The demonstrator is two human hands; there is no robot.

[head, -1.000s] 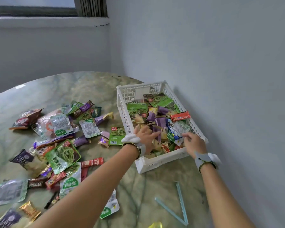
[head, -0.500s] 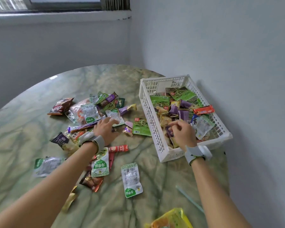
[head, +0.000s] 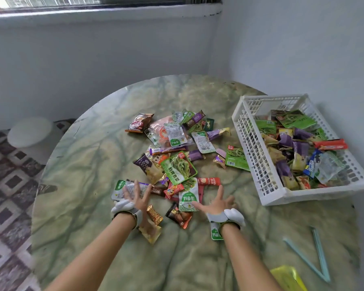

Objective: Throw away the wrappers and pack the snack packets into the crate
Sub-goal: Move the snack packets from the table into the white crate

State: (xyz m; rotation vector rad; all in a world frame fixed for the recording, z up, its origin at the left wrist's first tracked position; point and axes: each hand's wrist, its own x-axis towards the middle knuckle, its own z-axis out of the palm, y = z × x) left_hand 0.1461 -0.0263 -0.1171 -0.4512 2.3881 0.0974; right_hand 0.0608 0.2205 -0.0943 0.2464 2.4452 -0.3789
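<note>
A white lattice crate point(head: 252, 143) sits at the table's right side, partly filled with snack packets point(head: 298, 148). A loose heap of packets point(head: 177, 154) lies on the table left of the crate. My left hand point(head: 138, 196) is spread open over a silvery packet point(head: 120, 189) at the heap's near left edge. My right hand point(head: 218, 203) is spread open at the heap's near right edge, beside a white-and-green packet point(head: 188, 196). Neither hand holds anything. A green-edged packet point(head: 214, 233) shows under my right wrist.
The round green marble table point(head: 88, 164) stands in a room corner. Two pale blue sticks point(head: 317, 257) and a yellow object point(head: 286, 278) lie at the near right. A white stool point(head: 29, 131) stands on the patterned floor to the left.
My right hand left the crate and came to the heap's near edge. My left hand pulled back from the heap's middle to its near left side. Both hands now spread open.
</note>
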